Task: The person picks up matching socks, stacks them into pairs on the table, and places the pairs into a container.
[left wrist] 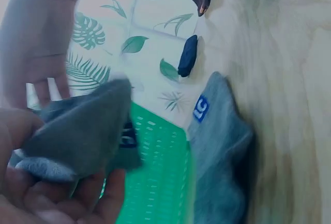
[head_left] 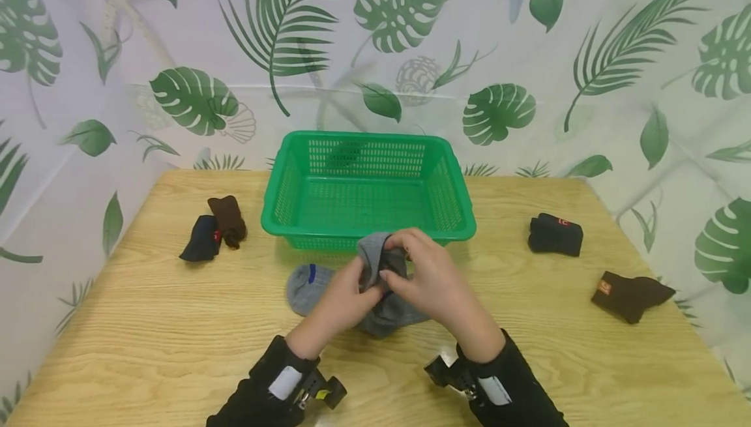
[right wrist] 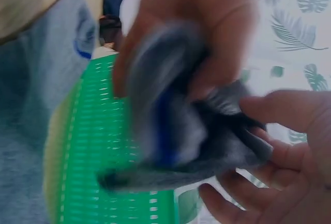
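Note:
Both hands hold a grey sock (head_left: 373,254) with a dark blue mark, bunched and raised in front of the green basket (head_left: 366,231). My left hand (head_left: 350,289) grips its left side, the fingers curled into the cloth. On the other side my right hand (head_left: 432,276) pinches the sock between thumb and fingers. In the right wrist view the held sock (right wrist: 165,115) is blurred by motion. Another grey sock (head_left: 306,289) with a blue mark lies on the table below, partly hidden by the hands; its blue label shows in the left wrist view.
At the left of the wooden table (head_left: 147,323) lie a black sock (head_left: 201,239) and a brown sock (head_left: 227,218), touching. Toward the right edge are a folded black sock (head_left: 555,234) and a brown sock (head_left: 630,295). A leaf-patterned cloth (head_left: 328,42) hangs behind the basket.

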The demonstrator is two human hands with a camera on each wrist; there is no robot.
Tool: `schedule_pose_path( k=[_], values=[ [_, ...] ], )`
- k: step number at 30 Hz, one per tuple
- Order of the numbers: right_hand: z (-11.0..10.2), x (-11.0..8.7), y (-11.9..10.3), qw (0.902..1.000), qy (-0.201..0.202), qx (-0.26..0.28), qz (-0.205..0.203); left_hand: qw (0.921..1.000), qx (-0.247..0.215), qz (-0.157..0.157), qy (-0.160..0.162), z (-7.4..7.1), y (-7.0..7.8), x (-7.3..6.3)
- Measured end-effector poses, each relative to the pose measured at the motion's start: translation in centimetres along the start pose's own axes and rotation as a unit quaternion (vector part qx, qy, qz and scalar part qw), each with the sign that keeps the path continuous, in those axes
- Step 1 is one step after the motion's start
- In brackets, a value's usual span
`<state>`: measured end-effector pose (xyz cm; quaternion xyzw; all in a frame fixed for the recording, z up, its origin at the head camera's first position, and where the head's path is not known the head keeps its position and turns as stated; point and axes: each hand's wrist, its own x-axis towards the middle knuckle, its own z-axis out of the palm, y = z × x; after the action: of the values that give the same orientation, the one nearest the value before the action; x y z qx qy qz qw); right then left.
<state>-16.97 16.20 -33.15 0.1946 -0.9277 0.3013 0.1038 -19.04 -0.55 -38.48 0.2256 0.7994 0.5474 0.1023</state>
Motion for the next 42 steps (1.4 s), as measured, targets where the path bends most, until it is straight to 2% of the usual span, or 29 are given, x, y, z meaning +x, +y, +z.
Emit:
schedule_pose_path(
  k=[4,7,9,11,13,16,18,21,22,24,26,28,31,33,34,36,38,40,42],
  values=[
    [0.8,0.0,0.7,0.9998,-0.016,-0.002,-0.014,0.9991,0.03,0.009,-0.029,-0.9,0.0,-0.3],
    [1.2,-0.1,1.6,0.9992,-0.015,0.002,-0.038,0.9981,0.05,0.011,-0.033,-1.9,-0.1,-0.6],
    [1.1,-0.3,2.3,0.9984,-0.018,0.004,-0.053,0.998,0.06,-0.005,-0.022,-2.7,-0.5,-0.8],
    [0.7,-0.7,3.1,0.9979,-0.028,0.008,-0.057,0.9984,0.049,-0.027,-0.01,-3.9,-0.9,-1.2],
    [-0.1,-1.1,3.9,0.9977,-0.044,0.024,-0.045,0.9978,0.044,-0.05,0.001,-5.2,-1.2,-1.6],
    [-1.3,-1.6,4.9,0.9947,-0.075,0.07,0.001,0.996,0.049,-0.075,0.004,-7.1,-1.6,-2.0],
    [-1.7,-1.7,5.6,0.9901,-0.094,0.097,0.04,0.9938,0.07,-0.086,0.004,-8.0,-2.0,-2.0],
    [-1.5,-1.5,6.2,0.9868,-0.126,0.074,0.071,0.9875,0.123,-0.098,-0.005,-8.5,-2.9,-1.8],
    [-1.2,-1.5,6.4,0.9864,-0.136,0.056,0.073,0.9835,0.151,-0.1,-0.003,-8.4,-3.2,-1.8],
    [-0.6,-1.8,6.3,0.9875,-0.149,0.003,0.052,0.97,0.225,-0.091,0.006,-8.0,-3.7,-2.0],
    [0.1,-2.5,5.7,0.9861,-0.158,-0.049,0.007,0.9514,0.302,-0.055,0.02,-7.5,-3.9,-2.6],
    [0.7,-3.4,4.9,0.9813,-0.168,-0.083,-0.047,0.9276,0.373,-0.004,0.027,-7.4,-3.9,-3.2],
    [1.4,-4.8,3.7,0.9633,-0.201,-0.136,-0.116,0.8915,0.447,0.073,0.004,-7.6,-3.8,-4.0],
    [1.9,-5.5,3.3,0.9486,-0.236,-0.161,-0.135,0.8739,0.475,0.097,-0.031,-7.9,-3.8,-4.3],
    [2.2,-5.8,3.1,0.9422,-0.25,-0.174,-0.139,0.8675,0.484,0.102,-0.049,-8.1,-3.8,-4.4],
    [2.6,-6.0,3.1,0.9351,-0.265,-0.191,-0.138,0.8622,0.49,0.098,-0.081,-8.3,-4.0,-4.5],
    [3.1,-6.0,3.3,0.9355,-0.262,-0.193,-0.137,0.8608,0.49,0.092,-0.102,-8.4,-4.3,-4.3],
    [3.5,-5.9,3.4,0.9386,-0.25,-0.191,-0.142,0.8618,0.487,0.089,-0.112,-8.3,-4.8,-4.1],
    [3.8,-5.7,3.6,0.9398,-0.242,-0.189,-0.15,0.8667,0.479,0.083,-0.11,-8.4,-5.2,-3.7]
  ],
)
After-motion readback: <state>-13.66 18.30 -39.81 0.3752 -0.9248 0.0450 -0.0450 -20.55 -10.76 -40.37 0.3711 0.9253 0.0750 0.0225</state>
